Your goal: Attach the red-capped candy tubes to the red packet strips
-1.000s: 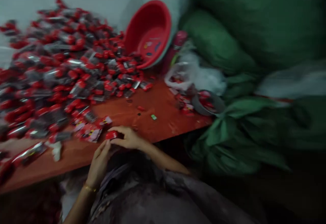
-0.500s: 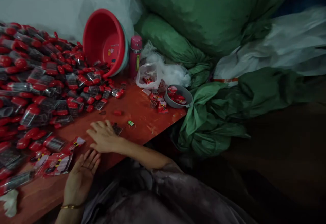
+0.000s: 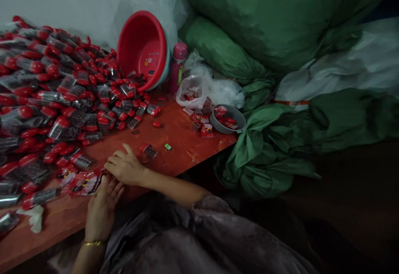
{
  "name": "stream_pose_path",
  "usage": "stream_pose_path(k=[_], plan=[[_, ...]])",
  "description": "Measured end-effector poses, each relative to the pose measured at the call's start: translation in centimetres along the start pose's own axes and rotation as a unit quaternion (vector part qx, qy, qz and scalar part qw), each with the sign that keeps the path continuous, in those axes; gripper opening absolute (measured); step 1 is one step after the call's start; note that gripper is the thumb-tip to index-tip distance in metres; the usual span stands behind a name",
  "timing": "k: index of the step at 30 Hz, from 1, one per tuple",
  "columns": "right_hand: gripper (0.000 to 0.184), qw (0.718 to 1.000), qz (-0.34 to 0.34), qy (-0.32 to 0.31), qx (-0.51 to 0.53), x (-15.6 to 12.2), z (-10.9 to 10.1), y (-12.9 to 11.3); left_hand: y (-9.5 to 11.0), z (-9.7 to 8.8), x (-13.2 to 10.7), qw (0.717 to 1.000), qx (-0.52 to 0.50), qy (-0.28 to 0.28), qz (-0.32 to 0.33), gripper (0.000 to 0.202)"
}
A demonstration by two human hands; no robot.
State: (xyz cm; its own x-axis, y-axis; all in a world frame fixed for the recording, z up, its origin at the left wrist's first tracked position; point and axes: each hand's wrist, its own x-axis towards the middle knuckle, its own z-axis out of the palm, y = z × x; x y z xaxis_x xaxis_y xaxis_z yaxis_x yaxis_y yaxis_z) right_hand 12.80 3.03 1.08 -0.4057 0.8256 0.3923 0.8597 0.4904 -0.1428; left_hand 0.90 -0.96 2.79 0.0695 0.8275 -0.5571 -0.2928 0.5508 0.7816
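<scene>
My left hand, with a gold bracelet at its wrist, is at the near edge of the red table. Its thumb and fingers close on the right end of a flat, shiny red printed packet. Palm down, my right hand meets it there, fingers curled at the packet's upper corner and outermost finger raised. The fingertips partly hide each other. Right of my right hand lies a clear tube with a red cap, beside a small green-labelled piece.
Red-capped clear tubes are heaped at left. A red basin lies tipped by a pink flask. A grey bowl and white bag hold red packets. Green sacks crowd the right edge. White scrap lies near-left.
My left hand has gone from open, palm up, to closed on the packet's end. My right hand's spread fingers have curled in to the packet. The view has shifted slightly left.
</scene>
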Motion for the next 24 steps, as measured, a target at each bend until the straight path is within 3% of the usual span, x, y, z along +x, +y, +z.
stream_pose_path(k=[3, 7, 9, 10, 12, 14, 21, 23, 24], plan=[[0.027, 0.998, 0.023, 0.046, 0.02, -2.1, -0.9, -1.5, 0.1, 0.9, 0.2, 0.998, -0.051, -0.009, 0.046, 0.03], [0.033, 0.972, 0.131, 0.106, 0.165, -4.3, -1.1, -1.7, 0.0, 0.6, 0.8, 0.991, -0.093, 0.063, 0.073, 0.035], [0.038, 0.926, 0.192, 0.129, 0.3, -4.9, -1.0, -1.1, -0.1, 0.1, 1.2, 0.99, -0.062, 0.076, 0.104, 0.036], [0.037, 0.889, 0.225, 0.127, 0.378, -5.0, -1.0, -0.8, -0.1, -0.2, 1.3, 0.989, -0.033, 0.067, 0.129, 0.035], [0.032, 0.82, 0.262, 0.091, 0.501, -4.9, -1.1, -0.6, -0.2, -0.7, 1.3, 0.981, 0.042, 0.028, 0.188, 0.031], [0.029, 0.773, 0.274, 0.05, 0.57, -4.7, -1.3, -0.8, -0.4, -1.1, 1.1, 0.965, 0.124, -0.008, 0.232, 0.027], [0.028, 0.659, 0.355, 0.056, 0.661, -4.5, -0.4, -2.5, -0.9, -2.3, 0.8, 0.917, 0.288, -0.037, 0.273, 0.033], [0.027, 0.653, 0.362, 0.058, 0.663, -4.7, -0.2, -2.6, -0.9, -2.5, 0.7, 0.906, 0.312, -0.026, 0.284, 0.032], [0.026, 0.663, 0.362, 0.059, 0.653, -4.8, -0.1, -2.6, -0.8, -2.6, 0.7, 0.901, 0.323, -0.02, 0.29, 0.03]])
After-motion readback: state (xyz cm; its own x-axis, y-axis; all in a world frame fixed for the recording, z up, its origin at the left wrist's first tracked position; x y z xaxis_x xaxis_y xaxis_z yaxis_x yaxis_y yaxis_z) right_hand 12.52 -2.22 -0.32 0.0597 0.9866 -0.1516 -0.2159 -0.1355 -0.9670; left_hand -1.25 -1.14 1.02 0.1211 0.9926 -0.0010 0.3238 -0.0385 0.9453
